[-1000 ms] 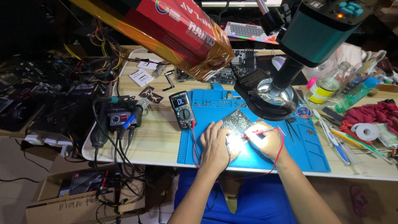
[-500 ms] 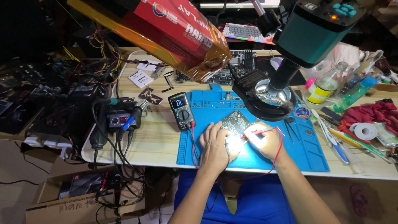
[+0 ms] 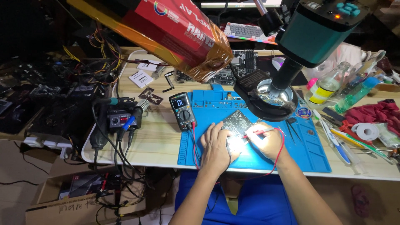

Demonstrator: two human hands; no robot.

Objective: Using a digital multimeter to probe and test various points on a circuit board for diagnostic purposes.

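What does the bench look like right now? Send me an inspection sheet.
Surface: pale wooden table under a blue silicone work mat.
Job's things: dark square circuit board on the mat; red probe; black digital multimeter beside the mat.
Clutter: clear bottles, red cloth, white tape roll, pens.
Grippers: left hand rests at the board's edge; right hand holds the red probe.
Cables: red lead loops around the right wrist; black cords hang off the table's left edge.
Surroundings: teal microscope camera above a ring light; cardboard boxes on the floor.
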